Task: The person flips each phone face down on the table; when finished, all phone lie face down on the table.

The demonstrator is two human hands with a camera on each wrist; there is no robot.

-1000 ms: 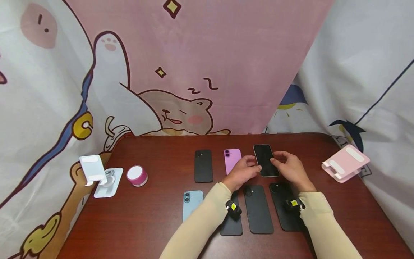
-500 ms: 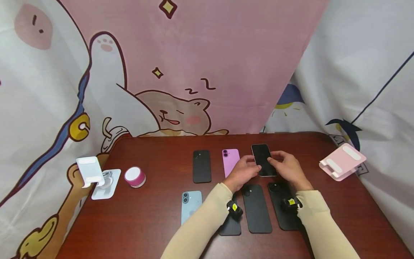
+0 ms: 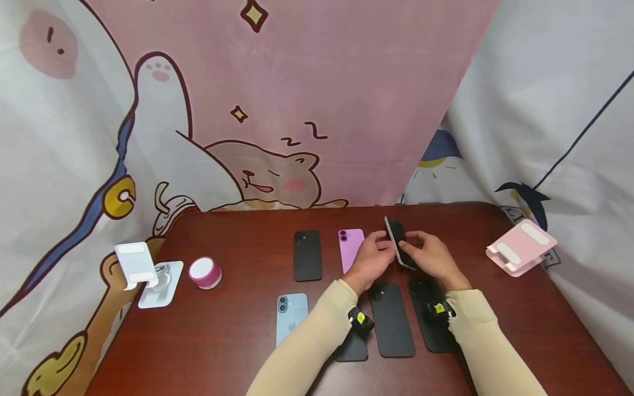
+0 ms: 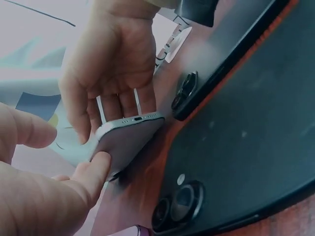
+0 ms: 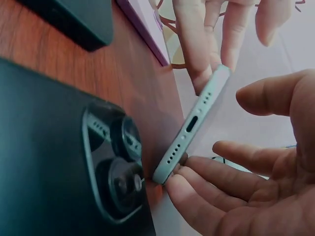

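Both hands hold a smartphone (image 3: 395,232) with a black screen and a pale frame. It stands tilted on its side, left edge raised and screen towards the right hand. My left hand (image 3: 370,258) is at the raised edge, with a fingertip against the back of the smartphone (image 4: 132,140) in the left wrist view. My right hand (image 3: 435,258) has its fingers curled at the lower edge, while the thumb hovers over the screen side. The charging port end of the smartphone (image 5: 197,118) faces the right wrist camera.
Near the wrists lie two black phones (image 3: 393,320) and a partly hidden dark phone (image 3: 353,347). A blue phone (image 3: 291,314), a black phone (image 3: 307,256) and a purple phone (image 3: 350,247) lie leftward. A white stand (image 3: 136,264) and pink jar (image 3: 205,273) sit left; a pink stand (image 3: 522,247) sits right.
The smartphone was lying face up between the hands and is now tipped, its left edge raised and its screen turned to the right. The hands have stayed at its edges.
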